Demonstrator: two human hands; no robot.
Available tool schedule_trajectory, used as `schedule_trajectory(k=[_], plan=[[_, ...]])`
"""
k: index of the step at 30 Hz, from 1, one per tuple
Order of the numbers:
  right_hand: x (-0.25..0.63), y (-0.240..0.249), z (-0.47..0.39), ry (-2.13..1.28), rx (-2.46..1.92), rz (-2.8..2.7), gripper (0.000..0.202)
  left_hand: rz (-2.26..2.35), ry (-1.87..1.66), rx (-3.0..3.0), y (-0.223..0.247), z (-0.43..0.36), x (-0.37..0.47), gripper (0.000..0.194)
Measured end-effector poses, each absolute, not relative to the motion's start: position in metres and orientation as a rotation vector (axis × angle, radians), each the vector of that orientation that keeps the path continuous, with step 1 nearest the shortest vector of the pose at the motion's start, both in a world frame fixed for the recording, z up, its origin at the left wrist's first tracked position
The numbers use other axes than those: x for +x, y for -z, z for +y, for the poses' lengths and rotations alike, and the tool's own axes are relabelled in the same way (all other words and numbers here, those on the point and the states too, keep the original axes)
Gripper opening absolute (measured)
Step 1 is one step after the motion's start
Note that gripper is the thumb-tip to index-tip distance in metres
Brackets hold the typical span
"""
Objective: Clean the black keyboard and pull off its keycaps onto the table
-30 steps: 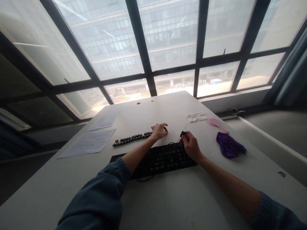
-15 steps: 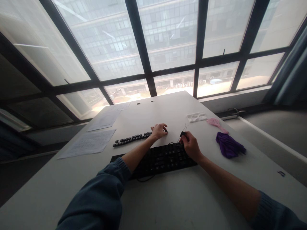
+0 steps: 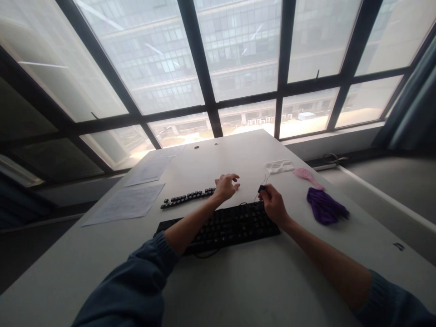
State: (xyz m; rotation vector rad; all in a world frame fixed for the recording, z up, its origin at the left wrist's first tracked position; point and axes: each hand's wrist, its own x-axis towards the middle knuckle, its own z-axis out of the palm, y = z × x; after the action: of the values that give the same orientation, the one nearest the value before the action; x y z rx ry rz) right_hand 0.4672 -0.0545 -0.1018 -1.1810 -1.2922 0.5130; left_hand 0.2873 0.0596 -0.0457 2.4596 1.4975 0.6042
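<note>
The black keyboard [image 3: 238, 227] lies flat on the white counter [image 3: 259, 281], right in front of the person. A bit of black cord [image 3: 207, 255] pokes out on its near side. The right hand [image 3: 275, 203] is over the far right corner of the keyboard. Its grip is clamped on a small black key [image 3: 261, 188], with finger and thumb pressed on it. Thin wires [image 3: 266, 180] show just by that key.

The left hand [image 3: 225, 186] reaches across, past the far edge of the keyboard. Its grip is apart, with a gap between the thumb and the fingers. Just beside it, on the left, is a row of black keys [image 3: 189, 197] lined up on the counter.

Farther left are two sheets of paper, a near sheet [image 3: 126, 206] and a far sheet [image 3: 150, 169]. On the right are a white cloth [image 3: 279, 166], a pink brush [image 3: 303, 173] and a crumpled purple cloth [image 3: 325, 206]. The brush is near both cloths. Big windows [image 3: 245, 50] stand behind the counter.
</note>
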Motion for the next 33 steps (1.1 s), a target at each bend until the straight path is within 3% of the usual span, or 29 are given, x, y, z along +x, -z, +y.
schedule_trajectory(k=[4,10,24,33], plan=[[0.469,0.103,-0.055,-0.529,-1.192,-1.386,0.012,1.216,-0.613,2.567,0.053,0.012,0.297,0.019],[0.470,0.100,-0.060,-0.479,-1.230,-1.575,0.013,1.159,-0.707,2.543,0.077,-0.028,0.302,0.023],[0.477,0.092,-0.061,-0.556,-1.258,-1.721,0.012,1.164,-0.730,2.581,0.083,-0.032,0.297,0.027],[0.475,0.096,-0.077,-0.319,-1.109,-1.893,0.017,1.006,-0.689,2.561,0.075,-0.029,0.297,0.018]])
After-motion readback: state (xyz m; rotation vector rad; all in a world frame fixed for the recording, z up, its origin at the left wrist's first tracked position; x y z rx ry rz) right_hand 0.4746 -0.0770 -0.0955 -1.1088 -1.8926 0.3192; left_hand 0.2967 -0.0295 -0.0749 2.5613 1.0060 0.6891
